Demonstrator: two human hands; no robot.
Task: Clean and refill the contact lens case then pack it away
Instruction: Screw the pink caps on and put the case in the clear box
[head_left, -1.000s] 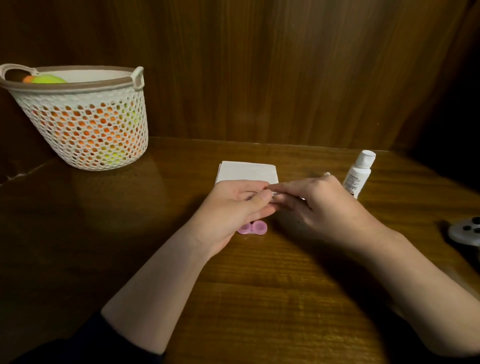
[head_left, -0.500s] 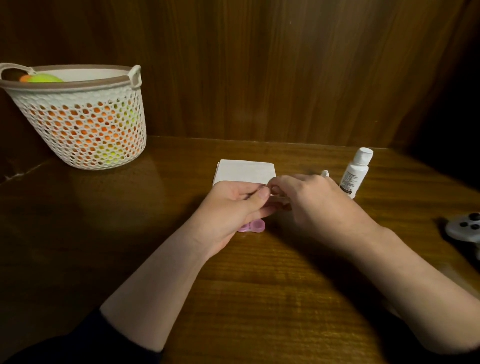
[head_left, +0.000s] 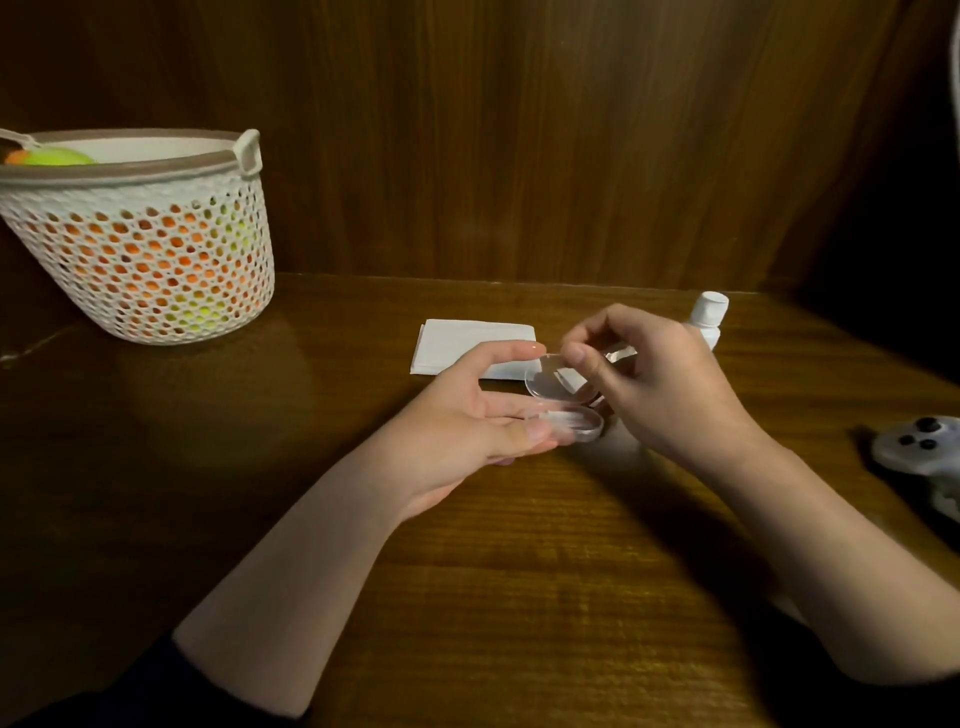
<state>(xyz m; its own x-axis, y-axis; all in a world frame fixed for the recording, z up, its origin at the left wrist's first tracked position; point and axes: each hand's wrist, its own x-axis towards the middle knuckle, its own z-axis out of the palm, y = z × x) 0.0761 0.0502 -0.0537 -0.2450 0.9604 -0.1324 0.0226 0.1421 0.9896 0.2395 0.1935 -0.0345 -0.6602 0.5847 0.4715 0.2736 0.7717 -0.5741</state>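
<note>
text: none legible | bottle (head_left: 707, 319) label: hidden behind hand

Basket (head_left: 140, 249) stood on desk (head_left: 519, 597) at far left, balls (head_left: 52, 156) in it. Napkin (head_left: 467, 338) lay mid-desk, behind both hands. Bottle (head_left: 707, 317) stood right of napkin, behind right hand (head_left: 660, 384). Controller (head_left: 919, 452) lay at right edge.

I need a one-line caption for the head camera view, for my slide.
Left hand holds a clear hinged box while right hand lifts its lid, above a wooden table.
</note>
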